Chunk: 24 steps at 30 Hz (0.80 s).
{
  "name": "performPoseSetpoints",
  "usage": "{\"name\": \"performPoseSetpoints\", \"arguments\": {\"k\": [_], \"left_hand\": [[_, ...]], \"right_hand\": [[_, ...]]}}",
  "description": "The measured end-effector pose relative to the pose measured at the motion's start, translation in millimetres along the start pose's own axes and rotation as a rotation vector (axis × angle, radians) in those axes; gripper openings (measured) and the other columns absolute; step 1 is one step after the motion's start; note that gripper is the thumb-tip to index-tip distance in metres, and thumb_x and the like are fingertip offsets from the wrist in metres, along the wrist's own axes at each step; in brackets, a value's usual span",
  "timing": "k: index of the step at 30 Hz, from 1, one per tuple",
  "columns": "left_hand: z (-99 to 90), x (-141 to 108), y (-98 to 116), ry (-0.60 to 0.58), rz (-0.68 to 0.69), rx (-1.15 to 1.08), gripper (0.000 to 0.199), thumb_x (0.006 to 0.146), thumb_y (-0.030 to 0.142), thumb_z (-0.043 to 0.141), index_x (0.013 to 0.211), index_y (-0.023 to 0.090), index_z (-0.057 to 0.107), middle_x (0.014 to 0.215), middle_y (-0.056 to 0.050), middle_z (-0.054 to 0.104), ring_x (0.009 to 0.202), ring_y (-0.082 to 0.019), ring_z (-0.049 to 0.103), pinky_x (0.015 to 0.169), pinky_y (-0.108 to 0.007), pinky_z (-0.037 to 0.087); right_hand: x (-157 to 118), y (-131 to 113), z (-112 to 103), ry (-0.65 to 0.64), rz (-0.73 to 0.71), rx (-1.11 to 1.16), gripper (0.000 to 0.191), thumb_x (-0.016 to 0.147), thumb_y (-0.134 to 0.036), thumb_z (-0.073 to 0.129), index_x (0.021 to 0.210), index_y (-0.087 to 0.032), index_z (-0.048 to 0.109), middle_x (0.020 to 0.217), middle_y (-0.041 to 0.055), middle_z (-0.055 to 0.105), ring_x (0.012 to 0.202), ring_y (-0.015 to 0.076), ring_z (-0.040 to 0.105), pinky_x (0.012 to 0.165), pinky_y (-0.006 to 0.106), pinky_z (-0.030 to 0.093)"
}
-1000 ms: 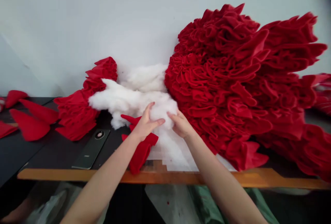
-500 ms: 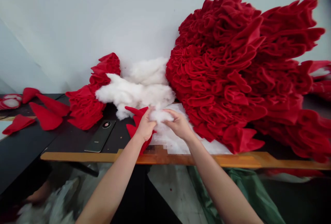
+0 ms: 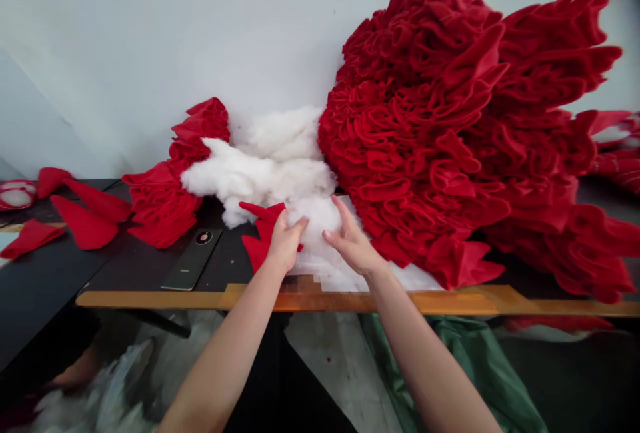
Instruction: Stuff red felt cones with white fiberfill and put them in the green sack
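Head view: left hand (image 3: 286, 243) and right hand (image 3: 351, 245) apart, open on white stuffing (image 3: 315, 220); phone (image 3: 193, 260) markings unreadable.

No words, nos. or signs can be read in this view. A dark phone (image 3: 193, 260) is seen lying back up on the black table top (image 3: 235, 266). A round camera ring is seen on it, but no print can be made out there, as it is too small. Nothing can be read on the red felt piece (image 3: 260, 250) or on the white stuffing (image 3: 260, 176) either. No tag or label can be made out on them.
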<state>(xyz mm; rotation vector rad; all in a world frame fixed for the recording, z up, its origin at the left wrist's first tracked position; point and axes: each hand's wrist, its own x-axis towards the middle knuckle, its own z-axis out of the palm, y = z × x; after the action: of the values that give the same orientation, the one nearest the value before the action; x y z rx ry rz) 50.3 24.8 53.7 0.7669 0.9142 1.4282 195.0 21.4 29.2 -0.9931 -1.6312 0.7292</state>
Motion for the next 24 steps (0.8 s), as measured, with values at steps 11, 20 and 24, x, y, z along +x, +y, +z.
{"name": "performPoseSetpoints", "arguments": {"k": [11,20,24], "left_hand": [[-1.0,0,-8,-0.027,0.055,0.038,0.036,0.061,0.003,0.06,0.094,0.018,0.06,0.083,-0.001,0.067,0.078,-0.016,0.063,0.077,-0.031,0.051],[8.0,-25,-3,-0.154,0.034,0.299,0.016,0.07,0.012,0.061,0.084,0.018,0.057,0.084,-0.002,0.063,0.087,-0.018,0.06,0.08,-0.031,0.049],[-12.4,-48,9,-0.274,0.151,0.427,0.035,0.072,0.022,0.067,0.104,0.019,0.053,0.107,-0.008,0.058,0.099,-0.02,0.057,0.078,-0.03,0.05]], "right_hand": [[-1,-5,3,-0.083,-0.119,-0.219,0.061,0.076,-0.017,0.056,0.134,-0.021,0.04,0.135,0.0116,0.048,0.127,0.026,0.044,0.108,0.047,0.033],[-19,-14,10,-0.09,-0.139,-0.304,0.052,0.072,-0.017,0.063,0.123,-0.025,0.057,0.133,0.0106,0.051,0.129,0.0289,0.043,0.105,0.049,0.038],[-26,1,-2,0.098,0.013,-0.003,0.039,0.065,-0.024,0.068,0.104,-0.021,0.066,0.108,0.0083,0.068,0.107,0.0283,0.061,0.1,0.049,0.043]]}}
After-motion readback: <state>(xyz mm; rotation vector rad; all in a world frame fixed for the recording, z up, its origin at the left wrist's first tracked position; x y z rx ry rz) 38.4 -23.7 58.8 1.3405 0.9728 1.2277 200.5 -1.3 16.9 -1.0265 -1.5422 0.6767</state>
